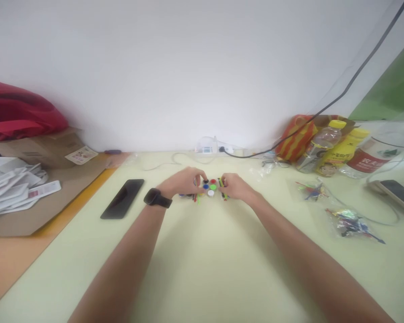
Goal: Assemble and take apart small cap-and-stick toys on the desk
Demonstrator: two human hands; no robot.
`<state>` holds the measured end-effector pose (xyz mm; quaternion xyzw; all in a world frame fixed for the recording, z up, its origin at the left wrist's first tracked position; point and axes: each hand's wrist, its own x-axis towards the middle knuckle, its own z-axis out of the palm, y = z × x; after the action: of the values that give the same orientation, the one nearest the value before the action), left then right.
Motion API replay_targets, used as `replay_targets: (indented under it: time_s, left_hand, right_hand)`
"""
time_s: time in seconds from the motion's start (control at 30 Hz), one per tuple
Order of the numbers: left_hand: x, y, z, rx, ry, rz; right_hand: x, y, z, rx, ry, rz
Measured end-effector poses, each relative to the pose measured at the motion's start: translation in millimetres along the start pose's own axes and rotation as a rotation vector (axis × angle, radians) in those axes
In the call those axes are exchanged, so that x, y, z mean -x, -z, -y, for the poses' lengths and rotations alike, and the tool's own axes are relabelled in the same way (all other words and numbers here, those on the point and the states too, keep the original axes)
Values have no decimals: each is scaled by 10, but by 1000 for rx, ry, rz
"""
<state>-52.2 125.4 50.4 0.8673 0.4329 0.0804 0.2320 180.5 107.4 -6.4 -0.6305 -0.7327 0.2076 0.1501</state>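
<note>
A cluster of small coloured round pieces (209, 186) (black, red, blue, green, white) lies on the pale yellow-green table (202, 269), with thin coloured sticks (223, 190) around it. My left hand (185, 183), a black watch on its wrist, rests at the cluster's left with fingers curled and pinched at the pieces. At the cluster's right, my right hand (234, 186) has its fingers closed on the sticks. What exactly each pinch holds is too small to make out.
A black phone (123, 198) lies to the left. Cardboard (54, 179), white bags and a red bag (16, 112) sit far left. Bottles (323, 146) stand at back right, with plastic packets of coloured parts (348, 222), another phone (399, 195) and a power strip (210, 147).
</note>
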Motion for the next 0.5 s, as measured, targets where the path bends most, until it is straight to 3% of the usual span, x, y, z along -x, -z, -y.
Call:
replay_targets:
  time_s: [0.1, 0.27, 0.4, 0.5]
  left_hand:
    - [29, 47, 8, 63, 21, 73]
    - [11, -14, -60, 111, 53, 97]
    - [-12, -18, -26, 67, -1, 27]
    - [-15, 18, 66, -12, -19, -95]
  right_hand:
    - [-5, -15, -16, -10, 12, -12]
    - [0, -37, -14, -25, 30, -33]
    - [-1, -60, 0, -40, 56, -45]
    - [-10, -67, -4, -56, 82, -39]
